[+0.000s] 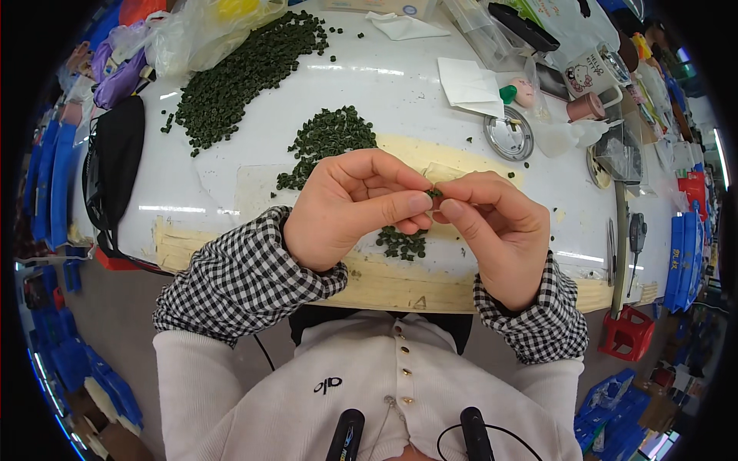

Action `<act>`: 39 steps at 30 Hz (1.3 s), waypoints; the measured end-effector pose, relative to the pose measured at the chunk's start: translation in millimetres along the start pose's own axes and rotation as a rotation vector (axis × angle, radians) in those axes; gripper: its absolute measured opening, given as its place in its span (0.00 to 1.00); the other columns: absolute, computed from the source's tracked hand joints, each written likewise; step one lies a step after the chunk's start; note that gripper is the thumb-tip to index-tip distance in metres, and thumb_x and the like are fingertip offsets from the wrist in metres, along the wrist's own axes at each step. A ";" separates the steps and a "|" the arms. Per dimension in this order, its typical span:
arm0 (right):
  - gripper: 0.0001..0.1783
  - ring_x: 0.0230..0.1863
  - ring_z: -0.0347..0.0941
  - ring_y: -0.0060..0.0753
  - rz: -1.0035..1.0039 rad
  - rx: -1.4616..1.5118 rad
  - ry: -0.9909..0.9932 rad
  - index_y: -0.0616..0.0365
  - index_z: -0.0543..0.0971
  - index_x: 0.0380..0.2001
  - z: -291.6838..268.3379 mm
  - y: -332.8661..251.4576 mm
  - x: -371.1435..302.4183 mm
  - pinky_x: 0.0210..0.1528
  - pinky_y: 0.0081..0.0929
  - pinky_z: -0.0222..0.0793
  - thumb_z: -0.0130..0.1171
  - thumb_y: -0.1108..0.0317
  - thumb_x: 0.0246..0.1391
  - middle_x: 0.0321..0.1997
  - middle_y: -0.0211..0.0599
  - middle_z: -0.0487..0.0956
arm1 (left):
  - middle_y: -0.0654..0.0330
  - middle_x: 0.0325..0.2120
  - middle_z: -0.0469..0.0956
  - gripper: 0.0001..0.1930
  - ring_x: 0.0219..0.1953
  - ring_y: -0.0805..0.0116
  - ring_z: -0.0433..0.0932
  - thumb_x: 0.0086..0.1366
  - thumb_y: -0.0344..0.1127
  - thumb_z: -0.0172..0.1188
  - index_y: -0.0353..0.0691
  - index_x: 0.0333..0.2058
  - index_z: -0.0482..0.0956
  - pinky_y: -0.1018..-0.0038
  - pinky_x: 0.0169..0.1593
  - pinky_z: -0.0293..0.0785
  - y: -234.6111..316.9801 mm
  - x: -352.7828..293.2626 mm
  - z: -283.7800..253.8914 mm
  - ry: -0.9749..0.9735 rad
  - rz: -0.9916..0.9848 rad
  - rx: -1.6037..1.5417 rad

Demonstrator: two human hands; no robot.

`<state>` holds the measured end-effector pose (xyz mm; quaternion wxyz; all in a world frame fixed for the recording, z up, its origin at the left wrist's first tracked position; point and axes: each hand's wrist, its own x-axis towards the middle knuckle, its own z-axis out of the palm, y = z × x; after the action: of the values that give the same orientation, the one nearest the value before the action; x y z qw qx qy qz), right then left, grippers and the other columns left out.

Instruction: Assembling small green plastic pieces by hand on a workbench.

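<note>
Over the near part of the table, my left hand [350,203] and my right hand [500,230] meet fingertip to fingertip. Pinched between them is a small dark green part [435,193], mostly covered by the fingers. Both hands are closed on it. Just below my hands lies a small pile of similar green parts [401,244]. A larger heap of green pieces [330,138] sits beyond my left hand. The biggest heap of green pieces [246,81] spreads across the far left of the table.
A round metal dish [509,134], white tissue [470,86], a mug [596,71] and a thread spool [586,107] stand at the far right. Tweezers [612,250] and a screwdriver-like tool [636,238] lie at the right. A black pouch [119,165] hangs at the left edge.
</note>
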<state>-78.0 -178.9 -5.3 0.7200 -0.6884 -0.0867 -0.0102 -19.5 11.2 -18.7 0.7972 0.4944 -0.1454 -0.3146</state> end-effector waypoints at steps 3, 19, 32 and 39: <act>0.12 0.43 0.74 0.25 -0.042 -0.027 -0.025 0.68 0.77 0.43 -0.4 1.0 1.5 0.46 0.21 0.71 0.55 0.81 0.54 0.42 0.40 0.76 | 0.55 0.31 0.79 0.05 0.32 0.71 0.80 0.62 0.24 0.56 0.35 0.38 0.74 0.80 0.36 0.78 0.4 -0.3 -1.2 0.010 0.004 0.001; 0.18 0.45 0.76 0.36 -0.347 -0.539 -0.049 0.65 0.76 0.48 5.9 2.5 0.0 0.46 0.23 0.73 0.56 0.82 0.52 0.47 0.46 0.75 | 0.57 0.32 0.79 0.07 0.33 0.74 0.79 0.65 0.29 0.55 0.34 0.39 0.75 0.81 0.38 0.77 -10.4 3.9 -11.0 -0.047 -0.059 -0.363; 0.19 0.50 0.73 0.34 -0.293 -0.366 -0.040 0.64 0.73 0.52 7.8 10.7 0.8 0.46 0.20 0.71 0.52 0.81 0.55 0.53 0.46 0.73 | 0.57 0.31 0.80 0.08 0.32 0.72 0.79 0.62 0.23 0.56 0.32 0.41 0.76 0.78 0.36 0.76 0.0 -1.2 2.2 0.118 0.199 0.084; 0.18 0.50 0.72 0.34 -0.253 -0.286 -0.049 0.65 0.74 0.51 8.9 9.2 -0.3 0.49 0.21 0.71 0.51 0.81 0.56 0.53 0.47 0.72 | 0.54 0.33 0.78 0.08 0.33 0.71 0.78 0.60 0.18 0.57 0.29 0.38 0.77 0.78 0.38 0.76 0.7 -0.4 -1.3 0.091 0.324 0.245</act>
<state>-78.0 -169.6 -14.0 0.6053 -0.7675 -0.1880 -0.0961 -18.9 12.6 -18.7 0.7769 0.5715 -0.2243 -0.1396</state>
